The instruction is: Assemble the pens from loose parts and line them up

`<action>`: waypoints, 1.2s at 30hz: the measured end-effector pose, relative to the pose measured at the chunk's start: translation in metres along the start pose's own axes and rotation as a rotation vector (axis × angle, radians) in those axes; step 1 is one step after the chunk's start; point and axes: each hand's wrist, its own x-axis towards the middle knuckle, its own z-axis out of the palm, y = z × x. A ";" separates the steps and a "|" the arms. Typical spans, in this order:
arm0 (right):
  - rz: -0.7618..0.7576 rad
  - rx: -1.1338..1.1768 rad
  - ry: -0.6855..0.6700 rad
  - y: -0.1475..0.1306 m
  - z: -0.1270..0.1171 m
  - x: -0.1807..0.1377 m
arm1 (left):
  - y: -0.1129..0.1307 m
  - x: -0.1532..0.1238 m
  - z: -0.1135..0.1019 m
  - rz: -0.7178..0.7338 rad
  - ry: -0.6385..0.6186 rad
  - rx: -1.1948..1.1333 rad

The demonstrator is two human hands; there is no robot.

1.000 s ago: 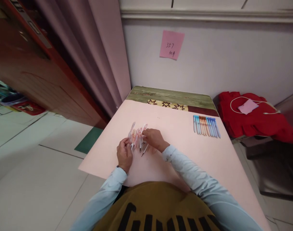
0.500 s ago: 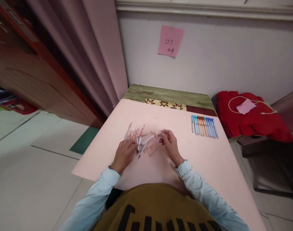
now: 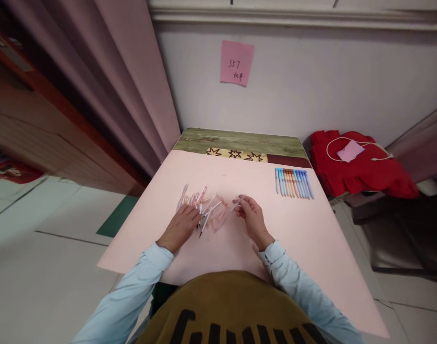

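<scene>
Over the left edge of a loose pile of pen parts, my left hand [image 3: 181, 223] rests with fingers closed and bent down. What its fingertips hold, if anything, is hidden. In the pile, white pen refills [image 3: 212, 212] with dark tips lie crossed, beside pinkish pen barrels [image 3: 202, 193] and a pale clear barrel [image 3: 182, 196]. A translucent pinkish piece [image 3: 218, 222] lies under the refills. My right hand [image 3: 252, 216], right of the pile, pinches a slim whitish, see-through pen part [image 3: 235, 206] between thumb and fingers.
A neat row of blue and brown-orange pens [image 3: 293, 183] lies at the table's back right. Pale pink sheeting [image 3: 311, 248] covers the table. Red cloth [image 3: 376, 174] with a white cord sits beyond the right edge. A pink note [image 3: 236, 63] hangs on the wall.
The slim pen part in my right hand now points down and left, more plainly visible. My left hand stays at the pile. The whole view has shifted slightly.
</scene>
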 end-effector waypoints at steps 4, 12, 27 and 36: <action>0.004 -0.012 -0.017 0.000 -0.003 -0.001 | -0.004 0.006 -0.013 0.069 -0.066 0.017; 0.162 0.026 -0.037 0.007 -0.011 -0.011 | -0.017 0.007 -0.011 0.201 -0.102 0.032; 0.224 -0.008 -0.094 0.013 -0.015 -0.019 | -0.001 -0.018 -0.005 -0.604 0.310 -0.107; 0.112 -0.171 -0.193 0.010 0.006 -0.035 | 0.052 -0.015 -0.013 -0.931 -0.271 0.018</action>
